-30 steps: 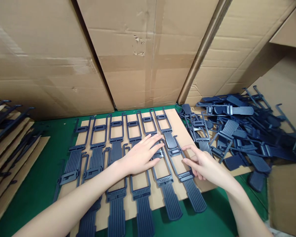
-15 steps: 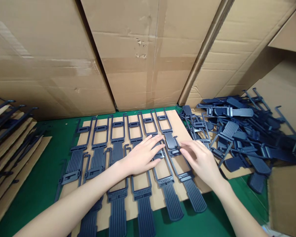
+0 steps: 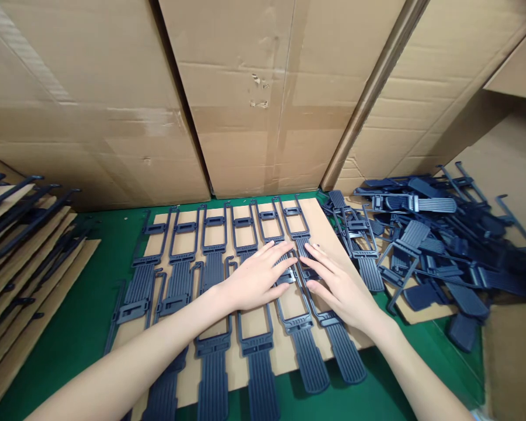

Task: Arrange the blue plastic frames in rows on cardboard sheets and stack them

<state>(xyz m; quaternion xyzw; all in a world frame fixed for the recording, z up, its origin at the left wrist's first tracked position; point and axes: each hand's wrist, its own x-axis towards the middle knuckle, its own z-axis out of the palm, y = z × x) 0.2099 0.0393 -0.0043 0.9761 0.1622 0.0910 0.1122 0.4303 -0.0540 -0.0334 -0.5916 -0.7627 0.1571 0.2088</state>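
Observation:
Two rows of dark blue plastic frame pieces with ribbed, paddle-like ends lie on a cardboard sheet (image 3: 328,234). My left hand (image 3: 263,275) rests with fingers spread over the middle of the rows, touching a front-row frame piece (image 3: 304,351). Beside it, my right hand (image 3: 339,286) lies with fingers stretched over the rightmost front-row frame piece (image 3: 346,354). The fingertips of both hands nearly meet. Parts of the pieces are hidden under my hands and left forearm. Ribbed ends of the front row overhang the sheet's near edge.
A loose heap of similar dark pieces (image 3: 438,245) lies to the right on cardboard. On the left stands a stack of cardboard sheets (image 3: 39,292) with dark pieces between them. Large cardboard boxes (image 3: 254,146) wall off the back of the green table (image 3: 114,225).
My right hand has moved left and flattened onto the rightmost front-row piece, its fingers now close to my left hand. My left hand stays over the same pieces. The view has shifted slightly.

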